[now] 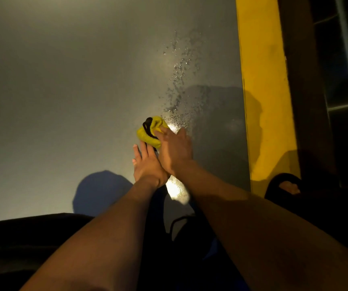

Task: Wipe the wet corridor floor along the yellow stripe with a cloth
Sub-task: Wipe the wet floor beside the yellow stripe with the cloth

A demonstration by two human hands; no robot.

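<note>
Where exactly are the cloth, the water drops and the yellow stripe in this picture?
cloth (pixel 148 131): head view, on its bunched yellow middle.
water drops (pixel 179 66): head view, on the scattered splashes beyond the cloth.
yellow stripe (pixel 263 70): head view, on its painted surface, right of the drops.

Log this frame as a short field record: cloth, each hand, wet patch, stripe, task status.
cloth: yellow cloth with dark trim, bunched on the grey floor
right hand: right hand on the cloth, fingers over its top
left hand: left hand flat beside the cloth, fingers straight, touching its near edge
wet patch: water droplets beyond the cloth, unwiped
stripe: yellow stripe to the right of the droplets
status: wiping under way, droplets remain
</note>
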